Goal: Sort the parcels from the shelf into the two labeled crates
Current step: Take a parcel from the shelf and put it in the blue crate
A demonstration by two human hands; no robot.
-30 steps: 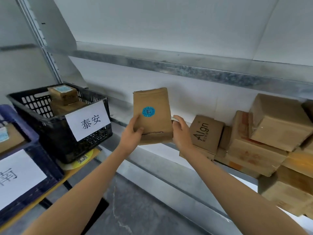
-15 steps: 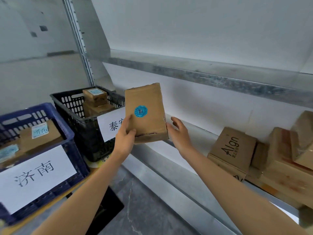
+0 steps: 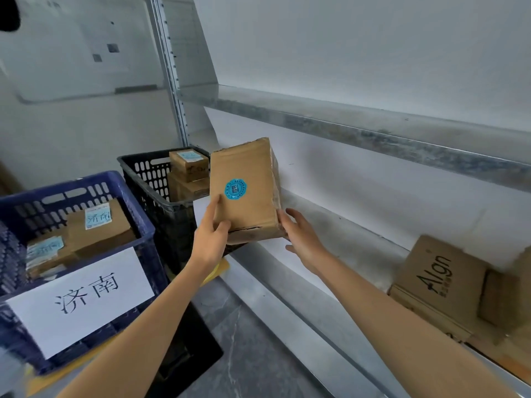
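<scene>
Your left hand [image 3: 211, 234] is clamped on the lower left corner of the parcel [image 3: 247, 165], with the thumb laid up the front face and the other fingers hidden behind. Your right hand [image 3: 301, 239] has its fingers loose and spread. Its thumb touches the parcel's lower right edge, so it steadies rather than grips.

The parcel is a brown cardboard box held upright in the air, in front of the shelf [image 3: 330, 239] and resting on nothing. A round blue sticker [image 3: 235, 189] sits mid-face. No destination tag shows on this face, so its crate cannot be told.

Handling, as a judgement:
- **Weight:** it is probably light, since one hand bears most of it.
- **Walls:** they look stiff enough to pinch.
- **Right side:** it looks glossy, as if taped, and may be slippery.
- **Bottom front edge:** a dark split runs along it, so do not press there.
- **Hold:** take it by the two opposite side faces low down, with fingers under the base.

The black crate [image 3: 161, 202] stands at nine o'clock of the parcel and holds stacked cartons [image 3: 188, 165]. Its paper label is mostly hidden. At eight o'clock, nearer you, is the blue crate [image 3: 138, 225] with the label 济南 [image 3: 83, 297] and tagged parcels [image 3: 97, 225] inside. At four o'clock, well apart on the shelf, lies an "Algn" carton [image 3: 439, 282].
</scene>
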